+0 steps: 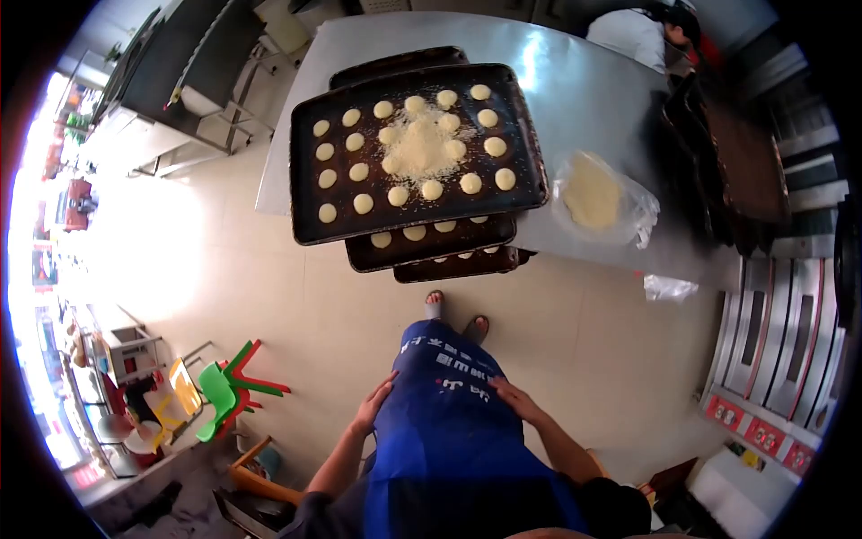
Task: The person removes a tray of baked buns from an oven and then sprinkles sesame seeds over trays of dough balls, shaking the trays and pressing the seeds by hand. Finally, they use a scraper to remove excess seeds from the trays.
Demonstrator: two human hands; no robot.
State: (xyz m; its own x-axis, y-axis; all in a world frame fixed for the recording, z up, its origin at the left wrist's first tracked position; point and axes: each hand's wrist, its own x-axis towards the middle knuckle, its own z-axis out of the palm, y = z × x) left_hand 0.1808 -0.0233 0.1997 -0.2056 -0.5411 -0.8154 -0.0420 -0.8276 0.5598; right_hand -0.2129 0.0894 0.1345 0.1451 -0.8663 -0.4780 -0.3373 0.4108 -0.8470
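My left hand [373, 404] rests against the side of my blue apron [440, 431], fingers stretched out, holding nothing. On the apron's other side lies my right hand [516, 398], also with fingers extended and empty. Beyond them, a dark baking tray [305, 198] tops a stack of trays at the table's edge. Rows of round pale dough pieces [505, 180] cover it, and a heap of pale crumbs [422, 151] sits near its middle, over some pieces. To the right of the tray, a clear plastic bag [593, 199] with pale yellow crumbs lies on the metal table [575, 108].
At the table's far right stand several dark trays [741, 171], near a person in white [628, 36] bending down. Metal ovens [772, 332] are on the right. Green and red chairs [220, 395] stand at lower left, a dark worktable [153, 81] at upper left.
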